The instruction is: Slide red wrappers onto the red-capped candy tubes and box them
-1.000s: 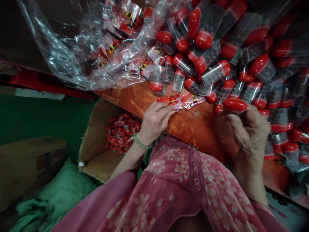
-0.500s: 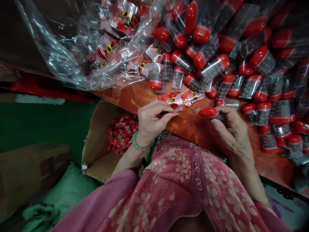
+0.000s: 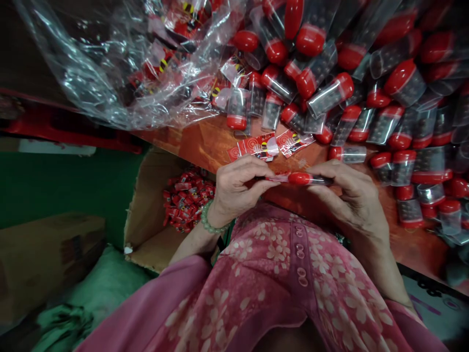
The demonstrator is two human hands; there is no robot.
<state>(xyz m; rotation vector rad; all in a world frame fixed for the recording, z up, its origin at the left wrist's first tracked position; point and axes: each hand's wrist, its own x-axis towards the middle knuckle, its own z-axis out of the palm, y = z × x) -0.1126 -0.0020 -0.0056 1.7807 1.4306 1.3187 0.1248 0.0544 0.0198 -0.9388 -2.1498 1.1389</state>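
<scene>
My left hand (image 3: 244, 188) pinches the edge of a printed plastic sleeve (image 3: 276, 178), which is seen almost edge-on. From the right, my right hand (image 3: 344, 190) grips a clear tube with a red cap (image 3: 302, 179) between thumb and fingers. The capped end points left and meets the sleeve's edge; how far it is inside, I cannot tell. Just beyond my hands, flat red printed sleeves (image 3: 256, 145) lie on the wooden table (image 3: 205, 144). My right fingers hide part of the tube.
Many red-capped tubes with dark beads (image 3: 330, 95) are heaped at the back right. A clear plastic bag (image 3: 128, 107) of printed sleeves lies at the back left. Below the table edge, a cardboard box (image 3: 141, 220) holds small red packets (image 3: 186, 200).
My right hand has moved left with the red-capped tube, bringing its cap against the sleeve. My left hand has shifted slightly right, still pinching the sleeve.
</scene>
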